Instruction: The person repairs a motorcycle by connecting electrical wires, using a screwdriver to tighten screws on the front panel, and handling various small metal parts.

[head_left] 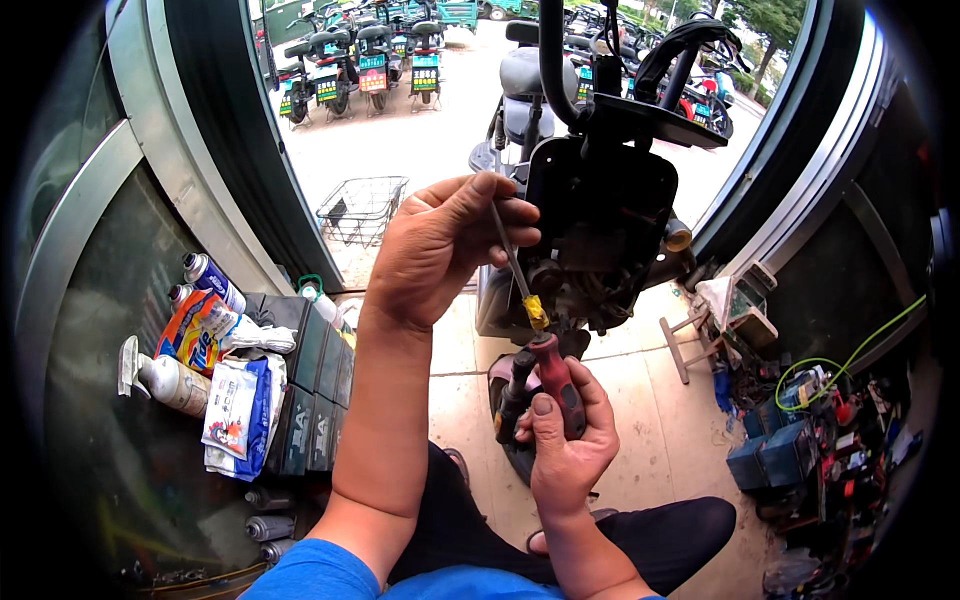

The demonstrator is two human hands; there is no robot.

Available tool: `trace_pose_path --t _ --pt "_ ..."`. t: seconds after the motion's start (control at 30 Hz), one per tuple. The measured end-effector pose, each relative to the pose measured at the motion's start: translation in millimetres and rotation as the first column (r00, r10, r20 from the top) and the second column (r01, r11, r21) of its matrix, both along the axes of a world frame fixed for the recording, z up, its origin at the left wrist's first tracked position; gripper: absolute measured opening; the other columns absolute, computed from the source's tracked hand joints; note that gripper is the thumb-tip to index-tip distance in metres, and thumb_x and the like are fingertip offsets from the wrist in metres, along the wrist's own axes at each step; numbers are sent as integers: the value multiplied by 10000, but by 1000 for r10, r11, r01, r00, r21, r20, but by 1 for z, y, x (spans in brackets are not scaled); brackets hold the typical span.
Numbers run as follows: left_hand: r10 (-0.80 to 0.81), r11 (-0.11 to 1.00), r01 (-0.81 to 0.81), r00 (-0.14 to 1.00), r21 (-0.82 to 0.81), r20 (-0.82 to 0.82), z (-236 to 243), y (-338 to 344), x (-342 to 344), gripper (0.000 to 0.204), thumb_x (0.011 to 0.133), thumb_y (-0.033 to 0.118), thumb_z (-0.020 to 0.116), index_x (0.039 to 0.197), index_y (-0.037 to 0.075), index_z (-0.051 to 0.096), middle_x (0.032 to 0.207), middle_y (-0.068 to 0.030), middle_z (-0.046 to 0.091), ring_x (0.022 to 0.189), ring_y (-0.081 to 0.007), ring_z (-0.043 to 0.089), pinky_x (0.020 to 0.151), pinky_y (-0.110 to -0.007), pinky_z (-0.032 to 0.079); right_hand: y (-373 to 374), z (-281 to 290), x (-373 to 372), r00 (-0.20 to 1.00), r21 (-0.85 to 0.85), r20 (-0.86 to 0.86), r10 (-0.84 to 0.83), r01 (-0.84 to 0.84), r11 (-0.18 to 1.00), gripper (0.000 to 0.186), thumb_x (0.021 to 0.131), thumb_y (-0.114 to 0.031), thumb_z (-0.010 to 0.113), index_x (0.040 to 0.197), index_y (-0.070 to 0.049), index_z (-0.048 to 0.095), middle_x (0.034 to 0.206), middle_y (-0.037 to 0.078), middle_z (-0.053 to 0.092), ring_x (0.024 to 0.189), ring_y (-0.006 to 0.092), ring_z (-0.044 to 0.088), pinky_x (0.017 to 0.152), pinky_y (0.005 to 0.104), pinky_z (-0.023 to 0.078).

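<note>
My right hand (572, 440) is wrapped round the red and black handle of a screwdriver (556, 380), which points up and away. Its thin metal shaft leans up to the left, with a yellow wrapping around it just above the handle. Higher up, my left hand (440, 245) pinches the far end of that shaft between thumb and fingers, hiding the tip. A black tool-like handle (516, 385) shows beside the red one at my right fingers; whether I grip it too, I cannot tell. Behind both hands stands a scooter (610, 200) with its dark front section opened up.
On the left, a spray bottle (175, 385), packets (240, 410) and cans (212, 275) crowd dark boxes (305, 430). A small stool (690, 340), blue boxes (775, 455) and heaped parts lie right. Outside are a wire basket (360, 210) and parked scooters (372, 60).
</note>
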State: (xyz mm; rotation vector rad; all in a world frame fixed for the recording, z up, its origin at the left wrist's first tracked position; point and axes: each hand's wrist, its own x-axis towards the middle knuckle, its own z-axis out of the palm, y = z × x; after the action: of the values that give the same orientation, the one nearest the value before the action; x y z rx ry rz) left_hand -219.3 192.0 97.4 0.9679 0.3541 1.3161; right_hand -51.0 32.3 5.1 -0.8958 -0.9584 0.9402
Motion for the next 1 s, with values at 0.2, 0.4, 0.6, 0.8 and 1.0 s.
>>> trace_pose_path --t 0.2,0.4,0.6,0.8,1.0 --pt "22 991 -30 998 -127 -61 -11 6 46 320 1082 274 647 1180 -29 682 976 -163 784 780 -206 781 529 -200 483 -14 9 -17 994 -82 -53 94 -98 992 538 1063 -84 644 1557 10 453 1077 85 686 656 68 575 557 205 481" --pt "80 976 -111 983 -187 -165 -4 0 60 371 1087 298 641 1216 -48 671 958 -157 783 750 -192 774 523 -195 482 -5 9 -15 987 -101 -127 103 -116 988 539 1084 -145 624 1568 -2 433 1022 71 652 634 52 553 538 194 460" --pt "740 659 -658 477 366 -475 -5 9 57 254 1035 134 674 1180 -71 712 964 -126 783 811 -147 747 685 -248 577 13 2 -14 968 -108 -237 87 -115 987 502 1087 -146 619 1544 1 473 1002 53 657 666 45 551 557 205 457" --pt "747 649 -549 592 527 -303 -26 46 60 406 943 4 621 1344 -58 616 1186 -244 738 1076 -364 737 959 -396 562 24 -2 -26 940 -123 -325 104 -151 981 527 1098 -202 608 1553 1 436 1033 88 659 657 46 534 540 203 441" --pt "795 599 -499 468 626 -387 -26 57 65 454 914 -86 604 1366 -51 613 1180 -146 751 1022 -174 723 925 -302 564 32 -1 -31 936 -114 -344 72 -117 987 493 1107 -253 596 1531 -21 500 1030 56 679 643 34 545 529 170 432"
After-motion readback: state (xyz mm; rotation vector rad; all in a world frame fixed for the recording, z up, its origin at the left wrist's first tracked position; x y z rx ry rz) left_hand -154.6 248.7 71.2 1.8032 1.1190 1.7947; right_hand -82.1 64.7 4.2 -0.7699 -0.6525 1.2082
